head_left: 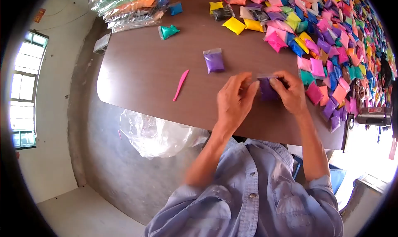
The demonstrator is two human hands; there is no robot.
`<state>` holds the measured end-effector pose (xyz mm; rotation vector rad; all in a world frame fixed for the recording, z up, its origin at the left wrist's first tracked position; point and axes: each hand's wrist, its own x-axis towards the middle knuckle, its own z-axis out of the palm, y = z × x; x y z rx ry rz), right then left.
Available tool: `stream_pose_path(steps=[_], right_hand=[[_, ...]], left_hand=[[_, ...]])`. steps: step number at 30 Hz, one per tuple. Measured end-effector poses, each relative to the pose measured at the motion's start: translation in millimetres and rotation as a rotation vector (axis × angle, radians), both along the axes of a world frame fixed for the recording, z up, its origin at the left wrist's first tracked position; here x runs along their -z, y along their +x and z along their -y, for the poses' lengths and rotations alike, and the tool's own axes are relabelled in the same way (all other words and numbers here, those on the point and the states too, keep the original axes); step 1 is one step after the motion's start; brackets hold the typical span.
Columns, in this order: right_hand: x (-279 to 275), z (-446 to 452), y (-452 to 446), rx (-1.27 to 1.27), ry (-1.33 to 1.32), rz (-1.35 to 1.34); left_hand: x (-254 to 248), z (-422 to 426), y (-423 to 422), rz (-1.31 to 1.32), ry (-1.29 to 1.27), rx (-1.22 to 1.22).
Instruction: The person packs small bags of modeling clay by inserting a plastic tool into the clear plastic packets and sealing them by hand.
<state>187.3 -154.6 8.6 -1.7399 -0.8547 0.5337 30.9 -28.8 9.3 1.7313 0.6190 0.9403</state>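
A small clear bag filled with dark purple material (268, 91) hangs from my right hand (291, 92), whose thumb and fingers pinch its upper right edge. My left hand (237, 99) is just left of this bag, thumb tip close to its edge, index finger and thumb apart. Whether the thumb touches the bag I cannot tell. Another purple packet (214, 62) lies flat on the brown table (145, 71), up and left of my hands. A pink plastic knife (180, 85) rests farther left.
A large heap of colourful packets (327, 42) covers the table's right side. Yellow packets (234, 25) and a green packet (168, 31) lie toward the back. Stacked plastic bags (128, 9) stand at the back left. A clear plastic sack (155, 133) is below the front edge.
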Motion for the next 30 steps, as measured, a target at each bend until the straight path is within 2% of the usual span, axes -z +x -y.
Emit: stream_pose_path(steps=[2, 4, 6, 8, 10, 15, 17, 18, 20, 21, 23, 25, 30], right_hand=[[-3.4, 9.1, -2.3, 0.054, -0.053, 0.077], [-4.8, 21.0, -5.8, 0.063, -0.09, 0.07], [-4.5, 31.0, -11.6, 0.107, -0.113, 0.064], [-4.7, 39.6, -19.2, 0.134, -0.104, 0.086], [-5.4, 45.3, -23.0, 0.178, -0.101, 0.114], [-18.9, 57.5, -36.6, 0.27, -0.136, 0.219], [-19.5, 63.9, -42.8, 0.296, -0.103, 0.302], [-16.8, 68.6, -43.5, 0.31, -0.107, 0.297], [-10.6, 76.4, -43.5, 0.192, -0.043, 0.6], [-11.0, 77.4, -46.2, 0.169, -0.038, 0.617], [-11.9, 77.5, -46.0, 0.109, -0.073, 0.656], [-11.5, 77.8, -46.8, 0.037, -0.127, 0.683], [4.0, 81.5, -41.9, 0.093, -0.014, 0.758]], left_hand=[[-5.9, -20.5, -28.7, -0.084, 0.276, -0.111], [-1.4, -49.1, -59.4, -0.188, 0.396, -0.219], [-3.4, -82.0, -85.8, -0.429, 0.617, -0.369], [-2.3, -103.2, -98.1, -0.52, 0.684, -0.46], [4.4, -112.9, -109.9, -0.595, 0.549, -0.444], [7.2, -115.1, -112.0, -0.634, 0.651, -0.389], [-1.4, -105.2, -111.4, -0.644, 0.47, -0.427], [-5.3, -97.7, -109.5, -0.644, 0.474, -0.412], [-9.9, -74.5, -100.2, -0.552, 0.21, -0.301], [-9.1, -59.2, -89.9, -0.427, 0.169, -0.207], [-13.4, -29.4, -68.9, -0.481, 0.243, -0.03], [-16.6, -1.4, -39.6, -0.387, 0.313, 0.125], [-8.9, 35.1, 2.6, -0.335, 0.368, 0.284]])
